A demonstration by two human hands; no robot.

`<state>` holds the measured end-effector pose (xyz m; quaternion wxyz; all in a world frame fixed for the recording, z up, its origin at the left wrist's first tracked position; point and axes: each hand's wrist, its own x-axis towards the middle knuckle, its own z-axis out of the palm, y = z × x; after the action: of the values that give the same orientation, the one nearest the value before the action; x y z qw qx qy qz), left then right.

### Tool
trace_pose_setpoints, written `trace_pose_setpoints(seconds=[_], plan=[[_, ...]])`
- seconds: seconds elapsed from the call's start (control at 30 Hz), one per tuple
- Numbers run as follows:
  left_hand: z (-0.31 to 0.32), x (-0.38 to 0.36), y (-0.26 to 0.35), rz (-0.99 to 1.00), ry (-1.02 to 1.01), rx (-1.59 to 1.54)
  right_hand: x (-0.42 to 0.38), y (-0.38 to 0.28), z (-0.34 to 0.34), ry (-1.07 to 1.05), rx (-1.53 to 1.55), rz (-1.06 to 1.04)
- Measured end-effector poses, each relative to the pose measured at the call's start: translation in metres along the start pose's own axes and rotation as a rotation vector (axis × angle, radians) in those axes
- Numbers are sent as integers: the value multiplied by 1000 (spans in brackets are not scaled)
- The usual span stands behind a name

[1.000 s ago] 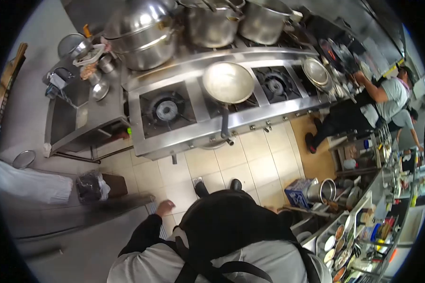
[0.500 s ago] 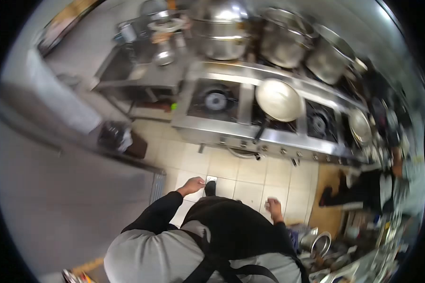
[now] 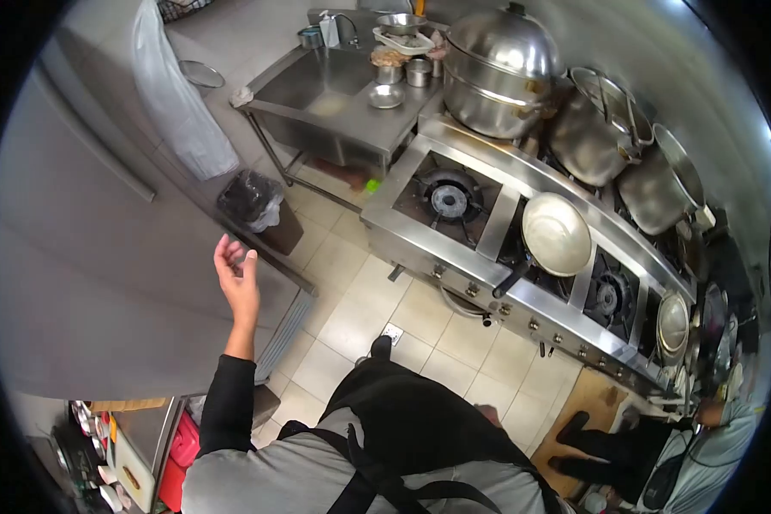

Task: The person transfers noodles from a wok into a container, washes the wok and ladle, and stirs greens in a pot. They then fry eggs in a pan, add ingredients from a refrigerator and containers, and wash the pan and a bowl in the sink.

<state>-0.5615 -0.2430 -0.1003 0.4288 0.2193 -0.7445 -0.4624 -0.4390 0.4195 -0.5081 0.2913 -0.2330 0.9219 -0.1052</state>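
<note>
My left hand (image 3: 240,287) is raised in front of a large grey refrigerator door (image 3: 146,283), its fingers apart and nothing in them. A long handle (image 3: 103,141) runs along that door, up and to the left of the hand. Only a small part of my right hand (image 3: 488,415) shows beside my black apron (image 3: 411,411), and its fingers cannot be made out. Just above the left hand, past the door's edge, stands a bin (image 3: 274,227) lined with a black bag.
A steel stove (image 3: 480,257) carries a pan (image 3: 557,233), with a steamer (image 3: 501,77) and big pots behind. The sink (image 3: 317,94) stands at its left. Another person (image 3: 660,463) is at lower right. A cutting board (image 3: 133,471) lies at lower left.
My view has turned left. My left hand has risen from near my waist toward the refrigerator, fingers spreading. My right hand has become mostly hidden by my body. A counter now shows at lower left.
</note>
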Motion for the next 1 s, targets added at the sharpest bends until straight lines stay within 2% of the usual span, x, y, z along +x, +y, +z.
trace_pose_setpoints(seconds=[0.03,0.07,0.1,0.13,0.17,0.2,0.23,0.27,0.3,0.33,0.37,0.4,0.47,0.57,0.63,0.73,0.87,0.93,1.0], plan=[[6,5,-1,-11,-51,-64,13,-6,-44,24,605,244],[14,8,-1,-23,-95,-121,43,7,-52,-18,1413,703],[22,8,2,-110,-216,-86,55,-11,-88,162,1433,703],[33,2,-16,-64,-321,-10,58,-57,-159,327,1434,677],[44,-11,-18,23,-404,52,63,-73,-189,394,1476,610],[61,-29,-27,-132,-538,90,80,-79,-205,432,1519,525],[88,-59,-86,-295,-675,-324,97,-73,-209,330,1581,422],[108,-85,-88,59,-679,-199,111,-56,-211,211,1634,342],[112,-102,-66,-136,-853,-235,122,-53,-202,208,1396,267],[108,-109,-39,-107,-996,-108,132,-52,-198,226,1172,183],[110,-124,-34,-68,-1090,-95,141,-52,-195,165,1066,190],[110,-137,-28,5,-1111,-31,158,-58,-192,65,1047,234],[96,-162,-18,-83,-1090,-119,184,-69,-191,-95,1008,289],[60,-182,0,-196,-899,-27,237,-84,-211,-265,900,252],[31,-199,5,-332,-628,110,277,-104,-226,-362,803,179],[-21,-230,27,-436,-228,146,329,-145,-241,-488,644,53],[-78,-306,26,-562,600,12,363,-225,-242,-622,473,-102],[-117,-358,31,-668,997,100,368,-262,-238,-679,400,-172],[-148,-419,45,-684,1402,106,368,-293,-228,-742,341,-236]])
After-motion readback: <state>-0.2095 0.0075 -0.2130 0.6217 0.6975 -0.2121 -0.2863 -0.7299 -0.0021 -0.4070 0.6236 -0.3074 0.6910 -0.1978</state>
